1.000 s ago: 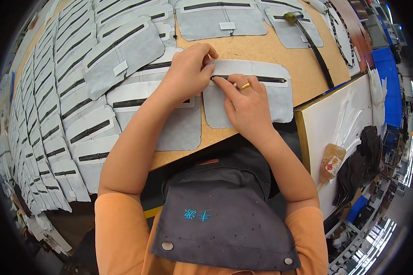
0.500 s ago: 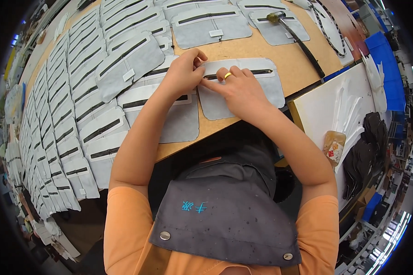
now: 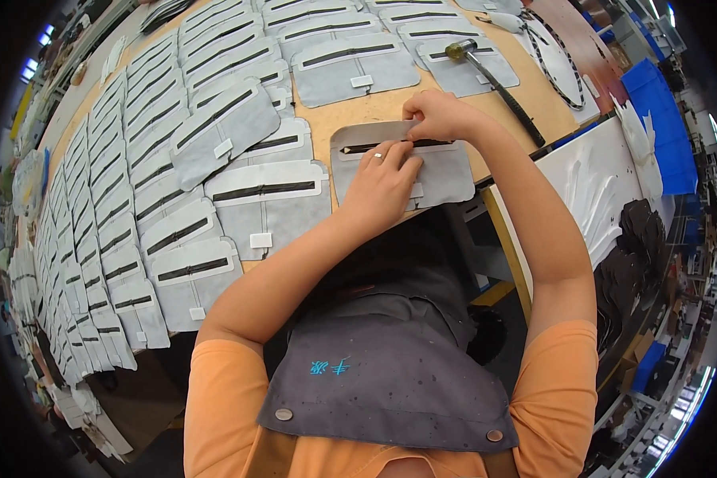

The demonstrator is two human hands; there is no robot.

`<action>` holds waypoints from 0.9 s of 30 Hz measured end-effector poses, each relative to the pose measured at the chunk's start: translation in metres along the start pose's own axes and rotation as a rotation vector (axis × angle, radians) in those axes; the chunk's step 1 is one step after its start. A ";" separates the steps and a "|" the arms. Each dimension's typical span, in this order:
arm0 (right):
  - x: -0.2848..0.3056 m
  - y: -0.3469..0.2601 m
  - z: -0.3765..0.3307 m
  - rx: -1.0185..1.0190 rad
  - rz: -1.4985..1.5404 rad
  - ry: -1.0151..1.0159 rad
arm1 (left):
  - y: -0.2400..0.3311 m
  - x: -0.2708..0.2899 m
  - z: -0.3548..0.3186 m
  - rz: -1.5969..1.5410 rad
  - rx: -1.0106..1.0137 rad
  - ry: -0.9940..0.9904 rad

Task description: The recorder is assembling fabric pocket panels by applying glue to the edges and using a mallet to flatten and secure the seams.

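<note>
In front of me on the tan worktable lies a grey flat panel [image 3: 446,177] with rounded corners and a dark zipper [image 3: 358,148] across its upper part. My left hand [image 3: 384,182] rests on it from the near side, fingers bent and pressed together at the middle of the zipper. Over the panel's far edge, my right hand [image 3: 442,118] is closed in a pinch beside the left fingertips. What the pinch holds is too small to make out. A white tag [image 3: 417,190] shows beside my left hand, at the panel's lower part.
Many similar zipper panels [image 3: 267,195] overlap in rows on the left and at the back. A hammer [image 3: 498,84] with a black handle lies at the far right. Beside the worktable, a white board [image 3: 570,179] carries white strips and dark pieces [image 3: 633,255].
My left hand has come down onto the zipper. My right hand has lifted to the far edge. The panel's upper band now looks grey instead of white, and the view has shifted slightly.
</note>
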State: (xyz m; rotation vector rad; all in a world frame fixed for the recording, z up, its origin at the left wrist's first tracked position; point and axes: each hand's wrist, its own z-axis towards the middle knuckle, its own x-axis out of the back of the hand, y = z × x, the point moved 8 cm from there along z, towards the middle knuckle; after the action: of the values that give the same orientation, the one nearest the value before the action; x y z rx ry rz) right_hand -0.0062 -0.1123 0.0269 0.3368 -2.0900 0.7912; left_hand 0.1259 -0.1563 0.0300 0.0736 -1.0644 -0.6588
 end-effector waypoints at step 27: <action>-0.013 0.045 -0.084 0.273 0.371 0.642 | -0.026 -0.025 0.050 -0.262 0.092 -0.099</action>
State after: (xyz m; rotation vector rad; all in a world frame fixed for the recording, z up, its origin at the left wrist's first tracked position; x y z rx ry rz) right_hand 0.0320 -0.0244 0.0338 -0.1614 -1.4509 1.2219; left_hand 0.0643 -0.1514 0.0265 0.2659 -1.1922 -0.8556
